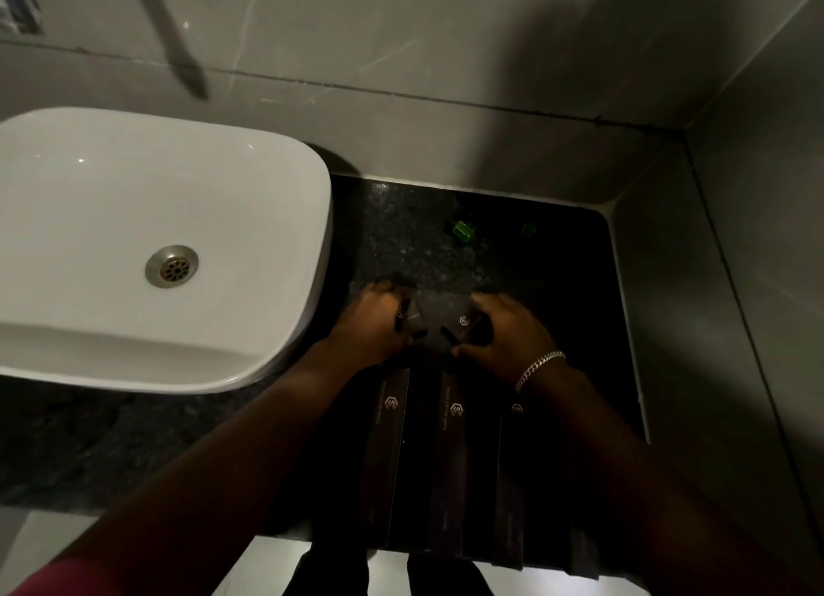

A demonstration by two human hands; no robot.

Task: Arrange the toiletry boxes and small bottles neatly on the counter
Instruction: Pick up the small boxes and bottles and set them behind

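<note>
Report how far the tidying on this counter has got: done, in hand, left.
Done: three long dark boxes lie side by side at the counter's near edge. In hand: the left hand and right hand grip small dark boxes. Left: two green bottles sit apart near the wall.

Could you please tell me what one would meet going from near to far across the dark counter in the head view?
Long black logo-printed boxes lying side by side → left hand and right hand on small black boxes → two small green bottles → grey tiled wall.
</note>
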